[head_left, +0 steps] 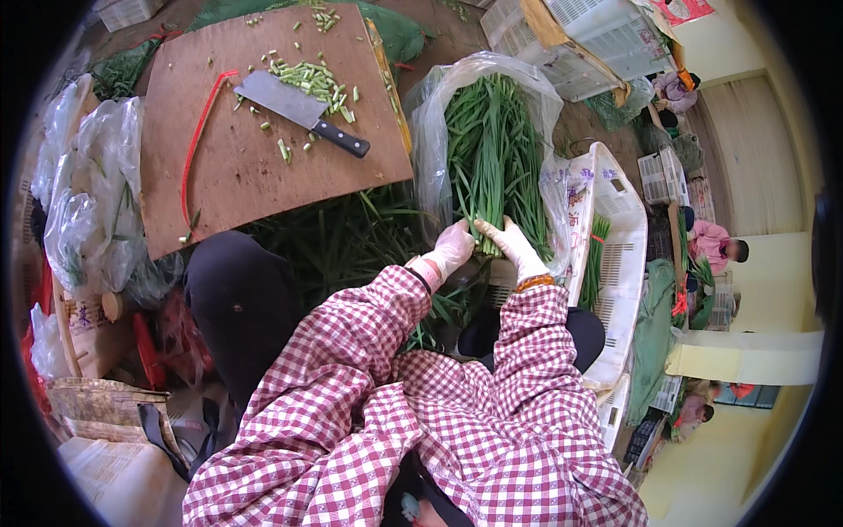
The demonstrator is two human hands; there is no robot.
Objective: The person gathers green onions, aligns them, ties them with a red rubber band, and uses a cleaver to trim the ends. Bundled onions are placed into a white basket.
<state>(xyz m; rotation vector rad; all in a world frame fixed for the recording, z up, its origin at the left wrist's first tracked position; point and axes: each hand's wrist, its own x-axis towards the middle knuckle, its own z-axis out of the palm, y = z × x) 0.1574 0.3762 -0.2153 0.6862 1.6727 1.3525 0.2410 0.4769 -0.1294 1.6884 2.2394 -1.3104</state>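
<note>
My left hand (454, 249) and my right hand (510, 245), both in thin whitish gloves, are at the near, cut ends of long green leafy stalks (497, 158), which look like garlic chives. The stalks lie in an open clear plastic bag (428, 141). My right hand has its thumb and fingers on the stalk ends; my left fingertips touch their left side, and whether they grip is hard to tell. On a brown wooden board (263, 191) at the upper left rests a cleaver (283, 99) with a black handle, beside chopped stem pieces (316, 82) and a red tie strip (197, 145).
Loose green leaves (349, 244) lie below the board. A white plastic crate (616, 263) on the right holds a bundle (595, 263) with a red band. Crumpled plastic bags (92, 197) are at the left. Stacked crates (579, 46) stand at the top right. Several people sit farther off at the right.
</note>
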